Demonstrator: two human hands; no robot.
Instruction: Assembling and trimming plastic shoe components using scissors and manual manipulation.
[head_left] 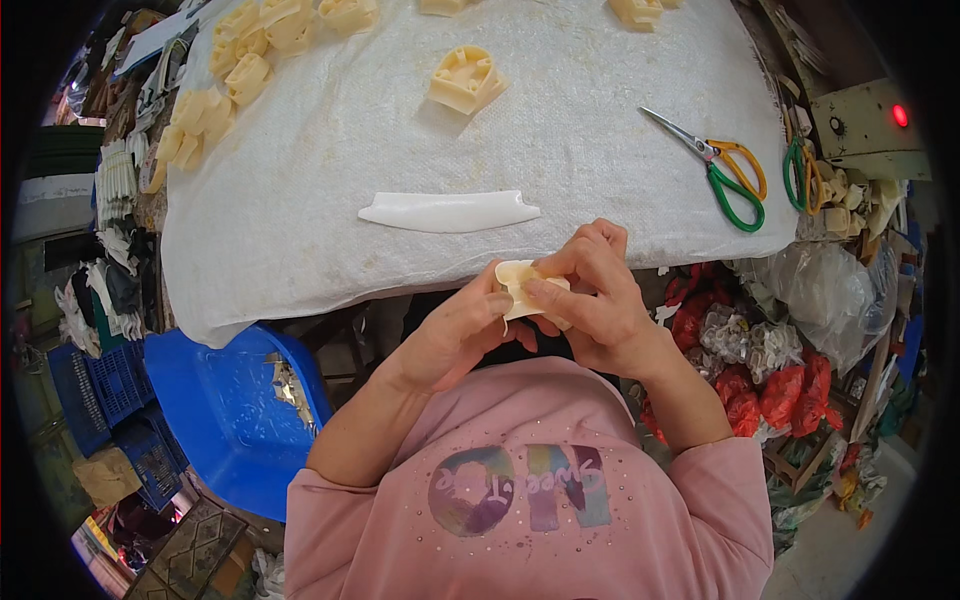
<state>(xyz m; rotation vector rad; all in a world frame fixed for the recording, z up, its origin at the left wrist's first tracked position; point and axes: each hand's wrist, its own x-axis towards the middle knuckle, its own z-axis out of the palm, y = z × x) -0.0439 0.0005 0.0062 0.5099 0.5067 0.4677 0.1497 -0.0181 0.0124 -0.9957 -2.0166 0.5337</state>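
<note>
Close to my body, just off the table's near edge, both hands hold one cream-coloured moulded plastic part (519, 284). My left hand (455, 328) grips its left side, the thumb lying along the edge. My right hand (602, 300) closes on the other side, with thumb and forefinger pressed onto the part's upper face. Fingers cover much of it, so its full shape is hidden. Beyond my hands lies a long white curved strip (450, 212). Farther back sits a similar cream moulded part (467, 80), its hollow side showing.
White woven sheeting (330, 160) covers the table. Scissors (722, 165) with green and orange handles lie at the right. More cream parts (248, 78) cluster at the far left. A blue plastic tub (230, 410) stands below left; red bags (785, 395) are piled below right.
</note>
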